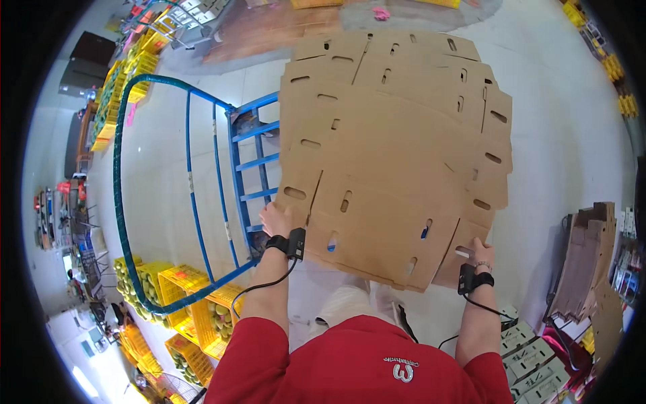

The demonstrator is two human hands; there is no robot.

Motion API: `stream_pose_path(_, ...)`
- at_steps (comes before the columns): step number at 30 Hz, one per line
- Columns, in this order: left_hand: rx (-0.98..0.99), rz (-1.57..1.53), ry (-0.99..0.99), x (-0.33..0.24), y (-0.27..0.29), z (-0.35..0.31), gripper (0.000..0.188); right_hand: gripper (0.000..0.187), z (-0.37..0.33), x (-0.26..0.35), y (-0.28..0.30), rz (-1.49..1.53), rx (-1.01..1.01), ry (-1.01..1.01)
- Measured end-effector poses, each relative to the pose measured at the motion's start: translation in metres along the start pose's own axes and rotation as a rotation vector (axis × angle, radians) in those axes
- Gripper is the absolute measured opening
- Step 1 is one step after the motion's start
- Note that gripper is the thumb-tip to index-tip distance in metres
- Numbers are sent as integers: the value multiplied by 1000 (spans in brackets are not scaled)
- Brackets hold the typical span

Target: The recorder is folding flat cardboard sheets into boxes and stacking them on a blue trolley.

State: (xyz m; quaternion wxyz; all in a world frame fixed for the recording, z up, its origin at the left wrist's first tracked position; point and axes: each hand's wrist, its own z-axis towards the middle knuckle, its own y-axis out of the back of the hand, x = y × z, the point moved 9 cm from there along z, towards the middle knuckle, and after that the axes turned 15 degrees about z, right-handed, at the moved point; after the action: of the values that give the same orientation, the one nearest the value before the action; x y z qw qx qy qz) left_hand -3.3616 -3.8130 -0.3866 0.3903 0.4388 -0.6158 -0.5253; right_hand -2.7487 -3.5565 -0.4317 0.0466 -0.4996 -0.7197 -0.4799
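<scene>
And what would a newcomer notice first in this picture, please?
Large slotted cardboard fills the centre, with the left grip and right grip at its near corners. Just left of it, a blue trolley frame stands out. Yellow crates, some holding greenish fruit, sit at lower left.

Passes freely over bare floor right of the flattened cardboard; meets blue trolley at left.

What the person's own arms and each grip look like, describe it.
Short red sleeves leave both forearms bare; each wears a black strap with a small black box trailing a black cable. The left grip and right grip are gloveless; a bracelet sits by the right strap.
</scene>
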Motion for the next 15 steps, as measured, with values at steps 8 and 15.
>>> stream_pose_path(8,-16,-146,-88,-10,24,26,47,45,13,28,-35,254,516,147)
stream_pose_path(15,338,-557,-142,6,-37,39,52,29,1,47,61,556,738,-28)
